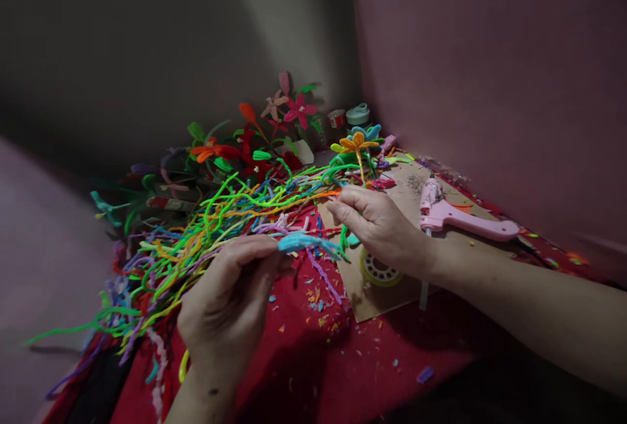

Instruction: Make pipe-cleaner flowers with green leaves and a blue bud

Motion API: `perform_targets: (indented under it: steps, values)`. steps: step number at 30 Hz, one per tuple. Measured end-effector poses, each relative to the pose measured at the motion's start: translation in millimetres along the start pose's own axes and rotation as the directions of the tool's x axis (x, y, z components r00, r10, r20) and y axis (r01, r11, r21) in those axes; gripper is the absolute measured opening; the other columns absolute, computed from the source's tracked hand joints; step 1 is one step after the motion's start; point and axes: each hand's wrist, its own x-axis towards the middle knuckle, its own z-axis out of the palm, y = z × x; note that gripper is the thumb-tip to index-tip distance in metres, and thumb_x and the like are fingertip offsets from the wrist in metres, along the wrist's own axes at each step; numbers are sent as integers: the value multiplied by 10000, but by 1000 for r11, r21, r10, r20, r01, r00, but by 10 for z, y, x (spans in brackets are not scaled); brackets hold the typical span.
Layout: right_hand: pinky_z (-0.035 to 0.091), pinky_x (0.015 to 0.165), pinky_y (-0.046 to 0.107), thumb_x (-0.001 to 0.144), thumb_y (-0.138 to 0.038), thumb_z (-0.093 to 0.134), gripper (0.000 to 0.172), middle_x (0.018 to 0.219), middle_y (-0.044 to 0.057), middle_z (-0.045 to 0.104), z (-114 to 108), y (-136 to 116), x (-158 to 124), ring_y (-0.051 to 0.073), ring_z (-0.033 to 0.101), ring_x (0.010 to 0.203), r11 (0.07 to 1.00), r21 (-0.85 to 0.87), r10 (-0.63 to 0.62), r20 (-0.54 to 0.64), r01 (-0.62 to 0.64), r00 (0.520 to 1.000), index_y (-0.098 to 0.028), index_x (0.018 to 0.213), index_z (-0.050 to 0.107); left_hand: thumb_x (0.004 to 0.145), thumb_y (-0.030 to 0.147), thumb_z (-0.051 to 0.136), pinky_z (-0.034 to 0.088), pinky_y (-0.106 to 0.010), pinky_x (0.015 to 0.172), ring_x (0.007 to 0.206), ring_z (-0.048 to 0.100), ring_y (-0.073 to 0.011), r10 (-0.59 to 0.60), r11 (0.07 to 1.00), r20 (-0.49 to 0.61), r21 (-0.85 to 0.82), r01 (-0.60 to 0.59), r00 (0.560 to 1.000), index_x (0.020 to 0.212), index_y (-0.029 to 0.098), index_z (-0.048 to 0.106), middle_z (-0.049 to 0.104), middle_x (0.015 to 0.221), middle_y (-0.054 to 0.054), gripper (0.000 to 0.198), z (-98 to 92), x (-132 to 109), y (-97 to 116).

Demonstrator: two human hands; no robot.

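My left hand (pixel 228 303) pinches a light blue pipe-cleaner piece (pixel 304 242) by one end, between thumb and fingertips. The piece is looped and flattened like a petal, and its thinner end points right. Above and to the right of it, my right hand (pixel 375 218) is closed, thumb against fingers. Whatever lies between those fingertips is hidden or too small to make out. Behind both hands spreads a heap of loose pipe cleaners (pixel 196 247) in green, yellow, orange, purple and blue.
A pink glue gun (pixel 465 220) lies on a cardboard sheet (pixel 362 300), right of a yellow-rimmed tape roll (pixel 379 270). Finished pipe-cleaner flowers (pixel 300 109) stand at the back near a lidded jar (pixel 358 115). Small fuzz scraps dot the red cloth (pixel 294 358). Walls rise behind and at right.
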Motion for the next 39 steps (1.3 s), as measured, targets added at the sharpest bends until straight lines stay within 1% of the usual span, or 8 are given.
perform_targets:
  steps: [3,5,12,17,20,23,27,39]
  values:
    - [382,626,251,831,-101,466,77,727,-9,484,50,25,-23,107,462,672,990,127,53,30,-56,998,-164,816,508,742,111,639,548,-195,572,565,649,-97,-68,997,-57,-45,66,996,826,189,634,651,747,32,115,10,46,-17]
    - [404,637,247,841,-114,455,125,761,-3,532,78,20,-39,106,491,683,976,191,91,83,-105,992,-159,932,529,739,130,642,548,-184,551,550,651,-101,-129,990,-62,-57,125,990,808,184,635,658,683,39,88,17,72,-29]
    - [418,670,276,787,-208,598,99,747,40,605,140,-32,-124,133,534,699,1000,-1,-29,133,29,991,-114,811,620,717,186,664,556,-218,529,518,649,-126,-270,958,14,-99,270,963,813,180,634,679,632,27,100,57,73,-48]
    - [377,566,233,760,-131,580,71,611,-12,575,187,13,-145,91,492,574,983,90,144,149,-159,978,-131,739,648,717,184,657,556,-217,533,519,647,-126,-299,946,74,-106,306,951,799,166,623,677,627,23,90,109,52,-28]
    - [346,526,216,716,-118,605,69,551,-43,521,214,42,-138,68,440,524,901,279,288,188,-332,939,-141,656,629,729,166,650,527,-160,521,508,624,-89,-298,950,92,-68,305,950,791,168,624,666,611,38,68,128,52,-7]
    - [301,480,213,672,-135,633,25,525,-59,493,241,59,-137,53,389,468,745,458,411,257,-484,875,-144,654,618,737,160,647,513,-137,524,511,613,-72,-297,950,120,-61,305,947,785,173,624,662,612,47,54,126,54,-13]
    - [316,494,215,617,-150,681,112,561,-49,547,265,76,-133,61,437,493,576,616,442,318,-538,838,-154,714,624,743,162,646,508,-132,536,530,616,-70,-295,952,132,-46,303,946,784,173,625,661,630,47,47,107,53,-39]
    - [332,435,217,544,-101,702,127,495,-25,561,279,137,-122,80,478,431,406,621,546,423,-670,723,-141,621,609,747,165,634,491,-129,512,506,604,-63,-290,955,149,-15,296,945,774,178,622,641,616,59,33,101,49,6]
